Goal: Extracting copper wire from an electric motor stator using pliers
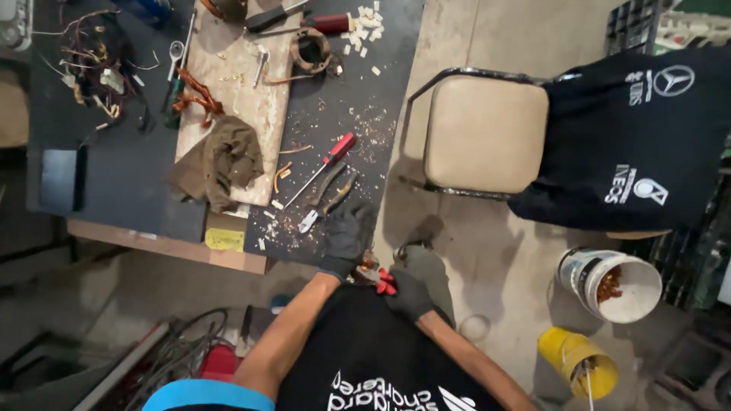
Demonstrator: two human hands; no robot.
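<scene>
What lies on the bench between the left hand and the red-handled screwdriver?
In the head view, pliers lie between the gloved left hand and the screwdriver, among scattered chips on the bench.

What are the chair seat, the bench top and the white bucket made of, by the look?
Chair seat: beige padded vinyl or leatherette, going by its smooth slight sheen, on a dark metal tube frame.
Bench top: a dark matte sheet, maybe rubber or laminate, over a bare wood edge.
White bucket: likely plastic, glossy and stained.
</scene>
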